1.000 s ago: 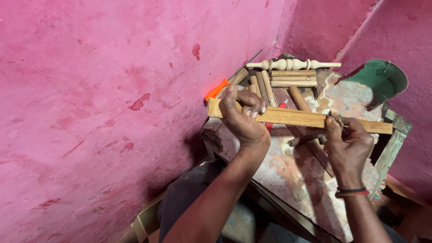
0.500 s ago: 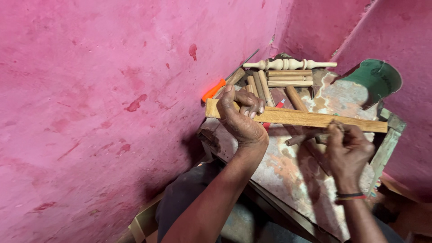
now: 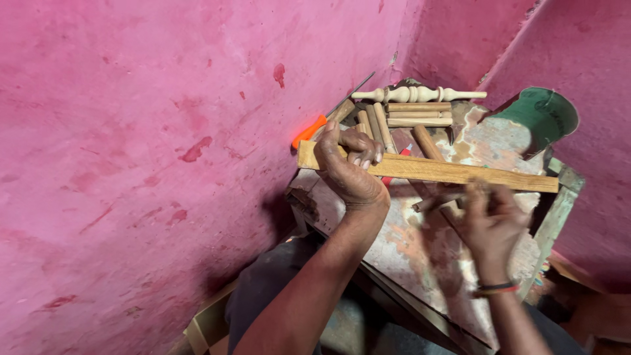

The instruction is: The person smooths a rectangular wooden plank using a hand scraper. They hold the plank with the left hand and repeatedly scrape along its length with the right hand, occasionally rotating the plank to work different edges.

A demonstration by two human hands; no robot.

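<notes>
Item: flat wooden slat, lying across our worn worktable, its left end gripped by our left hand, fingers curled over the top edge. Right hand sits just below the slat's right half, blurred; we cannot tell whether its fingers hold anything. Behind: turned wooden spindle, several plain dowels, an orange-handled tool against the pink wall, a green metal piece.

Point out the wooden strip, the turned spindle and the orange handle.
Wooden strip [image 3: 460, 173]: head view, bare middle of its face.
Turned spindle [image 3: 420, 94]: head view, thick middle.
Orange handle [image 3: 307, 131]: head view, mid-handle.
</notes>
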